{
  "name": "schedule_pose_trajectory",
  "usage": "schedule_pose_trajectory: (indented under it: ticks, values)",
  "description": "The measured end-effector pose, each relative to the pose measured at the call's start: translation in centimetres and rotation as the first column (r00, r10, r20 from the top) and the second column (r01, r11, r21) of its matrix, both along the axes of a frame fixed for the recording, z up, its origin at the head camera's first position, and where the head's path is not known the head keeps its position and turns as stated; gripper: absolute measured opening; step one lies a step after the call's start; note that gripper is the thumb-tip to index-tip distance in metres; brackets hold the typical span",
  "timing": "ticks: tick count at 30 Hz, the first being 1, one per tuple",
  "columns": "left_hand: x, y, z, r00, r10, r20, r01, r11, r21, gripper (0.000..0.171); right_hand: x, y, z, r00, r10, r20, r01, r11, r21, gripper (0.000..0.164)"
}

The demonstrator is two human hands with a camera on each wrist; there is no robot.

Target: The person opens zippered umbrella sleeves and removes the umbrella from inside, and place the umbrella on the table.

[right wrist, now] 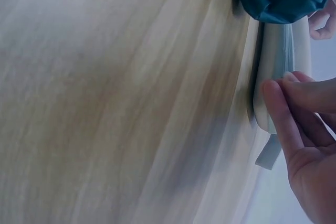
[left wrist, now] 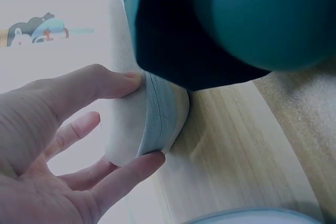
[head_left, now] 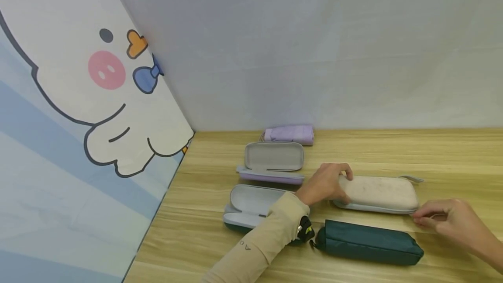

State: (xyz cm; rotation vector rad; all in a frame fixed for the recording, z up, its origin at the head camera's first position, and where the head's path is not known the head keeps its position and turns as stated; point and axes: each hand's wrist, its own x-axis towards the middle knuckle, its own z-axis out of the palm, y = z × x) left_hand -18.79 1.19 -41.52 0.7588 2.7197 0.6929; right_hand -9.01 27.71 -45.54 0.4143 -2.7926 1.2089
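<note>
A cream zip case [head_left: 379, 193] with a light blue zipper band lies on the wooden table, its lid down. My left hand [head_left: 324, 183] grips its left end, thumb on the near side and fingers at the far side. At the near right corner, the fingertips of my right hand [head_left: 452, 219] pinch the zipper [right wrist: 288, 51]; the pull itself is hidden between them. A fabric tab [right wrist: 269, 152] sticks out from the case's end. Just in front of the case lies a dark green folded umbrella [head_left: 369, 243], its rounded end [left wrist: 268, 19] large in the left wrist view.
Left of the cream case, a grey-lined case [head_left: 273, 157] with a purple shell stands open. Nearer, another open case [head_left: 251, 199] with a dark green shell is partly behind my left sleeve. A purple folded umbrella [head_left: 291, 134] lies by the back wall [head_left: 334, 56].
</note>
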Motion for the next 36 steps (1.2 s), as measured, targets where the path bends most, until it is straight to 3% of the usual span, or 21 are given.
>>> schedule_pose_trajectory:
  ticks: [18,36]
  values:
    - [-0.1,0.3,-0.3,0.999,0.025,0.029,-0.025,1.0,0.0,0.047,-0.4,-0.8,-0.5,0.999,0.001,-0.047,-0.001,1.0,-0.011,0.021]
    - [0.2,0.1,0.2,1.0,-0.002,0.021,0.001,1.0,0.011,0.047,-0.1,-2.6,0.9,0.991,0.059,-0.117,-0.055,0.998,0.032,0.025]
